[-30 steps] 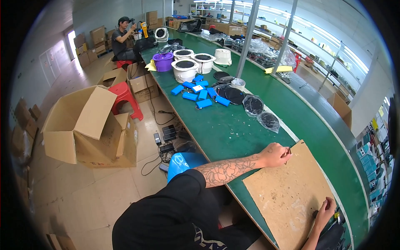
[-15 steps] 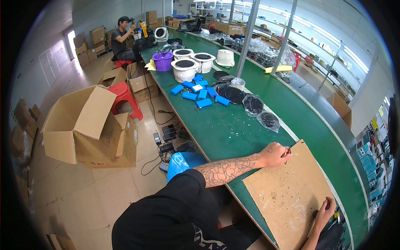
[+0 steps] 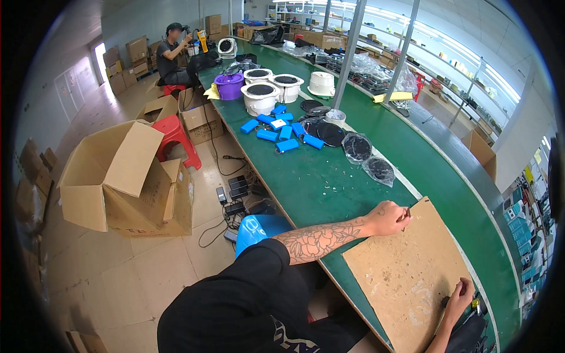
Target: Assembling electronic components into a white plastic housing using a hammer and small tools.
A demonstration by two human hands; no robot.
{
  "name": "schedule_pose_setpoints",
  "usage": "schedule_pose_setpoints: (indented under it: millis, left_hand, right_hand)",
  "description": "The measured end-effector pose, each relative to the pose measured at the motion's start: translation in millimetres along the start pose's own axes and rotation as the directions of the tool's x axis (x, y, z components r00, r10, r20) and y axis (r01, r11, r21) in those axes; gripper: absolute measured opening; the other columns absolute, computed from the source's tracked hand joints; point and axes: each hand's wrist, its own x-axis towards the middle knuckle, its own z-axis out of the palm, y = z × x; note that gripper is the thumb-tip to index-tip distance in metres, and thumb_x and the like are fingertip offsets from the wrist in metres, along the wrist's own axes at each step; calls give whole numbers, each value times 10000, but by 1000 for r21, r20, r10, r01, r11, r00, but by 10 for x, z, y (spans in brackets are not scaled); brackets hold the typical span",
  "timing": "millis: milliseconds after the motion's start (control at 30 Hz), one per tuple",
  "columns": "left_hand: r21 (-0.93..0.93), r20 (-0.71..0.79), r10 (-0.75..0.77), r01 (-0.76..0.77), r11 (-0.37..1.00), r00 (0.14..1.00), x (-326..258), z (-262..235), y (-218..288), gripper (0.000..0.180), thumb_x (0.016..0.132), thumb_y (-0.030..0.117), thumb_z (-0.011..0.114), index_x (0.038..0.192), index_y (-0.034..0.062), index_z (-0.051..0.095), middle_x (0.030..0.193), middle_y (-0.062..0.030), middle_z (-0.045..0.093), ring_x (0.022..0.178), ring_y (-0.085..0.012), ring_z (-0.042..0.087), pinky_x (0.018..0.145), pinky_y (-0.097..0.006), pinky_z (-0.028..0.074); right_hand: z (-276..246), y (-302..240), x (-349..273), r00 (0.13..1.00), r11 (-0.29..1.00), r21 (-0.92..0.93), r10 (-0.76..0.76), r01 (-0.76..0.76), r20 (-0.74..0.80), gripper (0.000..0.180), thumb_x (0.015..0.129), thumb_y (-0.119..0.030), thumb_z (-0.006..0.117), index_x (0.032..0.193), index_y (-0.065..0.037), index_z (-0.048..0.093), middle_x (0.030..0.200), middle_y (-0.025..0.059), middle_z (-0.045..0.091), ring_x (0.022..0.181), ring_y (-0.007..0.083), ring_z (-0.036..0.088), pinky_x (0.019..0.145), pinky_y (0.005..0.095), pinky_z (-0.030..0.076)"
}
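Board [image 3: 412, 259], flat, brown and scattered with pale marks, is lying on the green tabletop [image 3: 329, 206]; directions are being read from its centre, with 12 o'clock pointing to the top of the view. At 11 o'clock the left hand [image 3: 386, 219] is hovering at or resting on the board's edge, its fingers curling into a loose fist; a small dark sliver is showing at the fingertips, too small to identify. At 4 o'clock the right hand [image 3: 459, 299] is bending its fingers partway inward over the board's margin; whether it is gripping anything cannot be told. Well apart, between 10 and 11 o'clock, blue packs [image 3: 286, 146] are lying in a loose cluster. Black discs [image 3: 331, 134] are lying at 3 o'clock of this cluster, and others in clear wrapping [image 3: 379, 170] are lying at 4 o'clock of it. White housings [image 3: 259, 102] with dark round tops are standing at 11 o'clock of the packs, beside a purple bucket [image 3: 228, 89]. An open carton [image 3: 126, 194] is standing on the floor [image 3: 141, 276] at 10 o'clock of the board.
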Motion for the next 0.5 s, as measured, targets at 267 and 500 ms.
schedule_pose_setpoints:
  millis: [267, 500]
  left_hand:
    - [1, 20, -27, 27, 1000, 999, -6, -27, 39, 298, 929, 190, 608, 696, 7, 639, 564, -116, 612, 502, -279, 613, 515, -383, 468]
    - [7, 28, -26, 26, 1000, 999, -15, -6, 7, 286, 933, 195, 605, 717, 12, 646, 570, -119, 609, 518, -285, 620, 522, -380, 473]
  right_hand:
    - [-17, -39, -3, 1000, 1000, 8, 23, -23, 20, 157, 957, -46, 537, 1039, 49, 631, 922, 102, 638, 828, 155, 600, 751, 278, 481]
    - [-26, -62, -3, 999, 999, 1, 45, -45, 25, 159, 960, -48, 536, 1041, 51, 630, 912, 97, 633, 818, 151, 595, 744, 275, 477]
